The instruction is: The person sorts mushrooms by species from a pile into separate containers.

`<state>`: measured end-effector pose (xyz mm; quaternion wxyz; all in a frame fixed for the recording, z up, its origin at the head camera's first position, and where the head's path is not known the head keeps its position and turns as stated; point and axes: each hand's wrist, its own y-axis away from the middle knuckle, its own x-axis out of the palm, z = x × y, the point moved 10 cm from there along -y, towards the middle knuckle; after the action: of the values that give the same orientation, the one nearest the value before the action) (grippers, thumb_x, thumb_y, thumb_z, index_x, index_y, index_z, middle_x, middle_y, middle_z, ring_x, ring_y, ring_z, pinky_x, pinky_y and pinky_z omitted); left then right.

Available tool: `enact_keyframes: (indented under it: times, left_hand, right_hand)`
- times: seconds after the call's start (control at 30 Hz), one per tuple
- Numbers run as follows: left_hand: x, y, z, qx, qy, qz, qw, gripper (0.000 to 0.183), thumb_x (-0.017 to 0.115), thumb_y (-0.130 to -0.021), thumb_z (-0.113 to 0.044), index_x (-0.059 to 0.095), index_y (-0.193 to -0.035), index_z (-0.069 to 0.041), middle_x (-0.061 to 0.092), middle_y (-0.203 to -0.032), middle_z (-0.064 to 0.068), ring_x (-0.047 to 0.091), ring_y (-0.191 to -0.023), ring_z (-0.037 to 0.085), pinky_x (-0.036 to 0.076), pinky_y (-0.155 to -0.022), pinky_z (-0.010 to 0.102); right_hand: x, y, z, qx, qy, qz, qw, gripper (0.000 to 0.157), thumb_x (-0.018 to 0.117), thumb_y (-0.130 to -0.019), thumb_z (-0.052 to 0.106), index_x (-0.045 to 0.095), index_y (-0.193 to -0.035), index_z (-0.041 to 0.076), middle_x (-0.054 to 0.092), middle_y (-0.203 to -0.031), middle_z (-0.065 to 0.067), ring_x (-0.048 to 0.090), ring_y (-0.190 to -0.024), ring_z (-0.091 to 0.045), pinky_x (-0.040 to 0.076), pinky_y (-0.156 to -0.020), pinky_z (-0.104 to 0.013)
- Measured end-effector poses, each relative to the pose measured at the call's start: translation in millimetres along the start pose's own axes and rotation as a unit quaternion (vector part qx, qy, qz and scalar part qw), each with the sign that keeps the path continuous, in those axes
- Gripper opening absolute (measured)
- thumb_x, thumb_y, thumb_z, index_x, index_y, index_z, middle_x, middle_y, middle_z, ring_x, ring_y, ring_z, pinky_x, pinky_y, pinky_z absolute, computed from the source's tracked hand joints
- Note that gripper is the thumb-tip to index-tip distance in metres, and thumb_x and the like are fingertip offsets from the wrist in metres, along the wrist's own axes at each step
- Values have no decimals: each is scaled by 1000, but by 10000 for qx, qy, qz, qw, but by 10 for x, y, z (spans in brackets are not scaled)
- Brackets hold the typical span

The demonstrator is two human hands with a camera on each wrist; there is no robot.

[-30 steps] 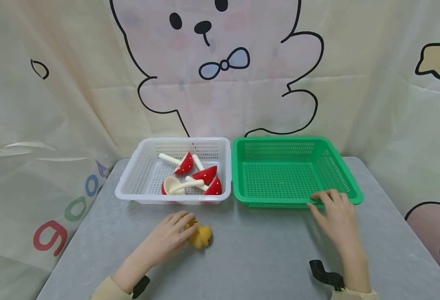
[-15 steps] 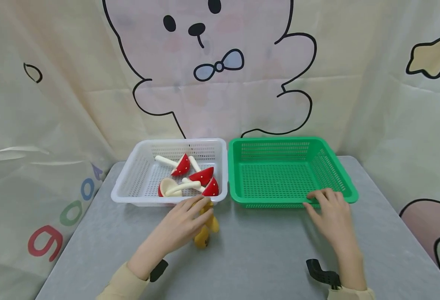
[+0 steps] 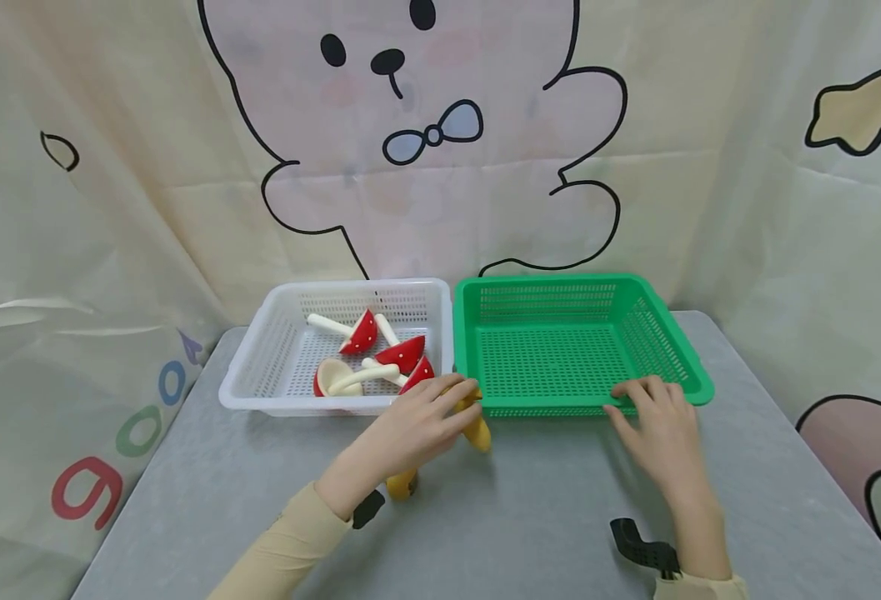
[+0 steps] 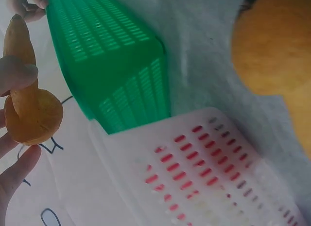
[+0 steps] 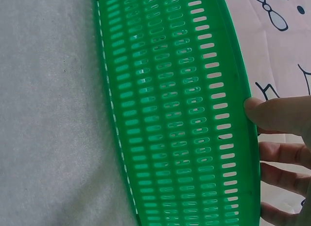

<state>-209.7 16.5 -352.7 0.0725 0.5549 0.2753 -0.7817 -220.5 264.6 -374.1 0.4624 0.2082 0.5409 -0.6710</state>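
Note:
My left hand [image 3: 419, 427] grips a yellow-brown mushroom-shaped toy [image 3: 478, 432], raised in front of where the two baskets meet. Its tapered stem and rounded end show between thumb and fingers in the left wrist view, where the toy [image 4: 35, 118] appears at the left. A second yellow-brown toy [image 3: 402, 485] lies on the table, partly hidden under the left wrist. My right hand [image 3: 661, 433] pinches the front rim of the green basket [image 3: 545, 402], with the thumb outside and the fingers over the inner side. No toy shows inside that basket.
Left of the green basket stands a white basket [image 3: 282, 403] holding several red-capped toy mushrooms [image 3: 401, 355] with white stems. Both sit on a grey table [image 3: 545, 508]. A printed curtain [image 3: 440, 208] hangs behind.
My left hand has lifted one yellow-brown toy off the table and carried it right and toward the baskets, uncovering the other toy. The right hand stays at the green rim.

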Motion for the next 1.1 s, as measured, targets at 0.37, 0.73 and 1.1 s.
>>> enact_keyframes:
  times: [0.37, 0.73, 1.1]
  left_hand:
    - [-24, -417, -108, 618, -196, 16, 9979, 47, 75, -82, -33, 57, -125, -22, 54, -134, 1, 48, -127, 19, 49, -101, 27]
    - [-30, -838, -85, 1191, -785, 30, 9898, 35, 68, -87, -33, 62, -120, -22, 56, -131, 0, 50, -123, 17, 48, -99, 24]
    - [239, -1189, 51, 1637, -1268, 637, 9763, 33, 63, -90, -34, 59, -121, -25, 54, -127, -4, 48, -118, 13, 47, -89, 24]
  right_hand:
    - [5, 16, 1, 46, 51, 58, 10000, 21, 78, -77, 12, 65, -94, 9, 58, -97, -16, 48, -95, -40, 39, -73, -59]
    - [-13, 26, 13, 13, -16, -48, 10000, 22, 78, -77, 11, 65, -94, 8, 57, -97, -15, 47, -95, -39, 38, -74, -60]
    - [-30, -5, 42, -72, 33, -27, 10000, 21, 79, -76, 9, 66, -92, 8, 59, -94, -14, 49, -91, -39, 39, -71, -54]
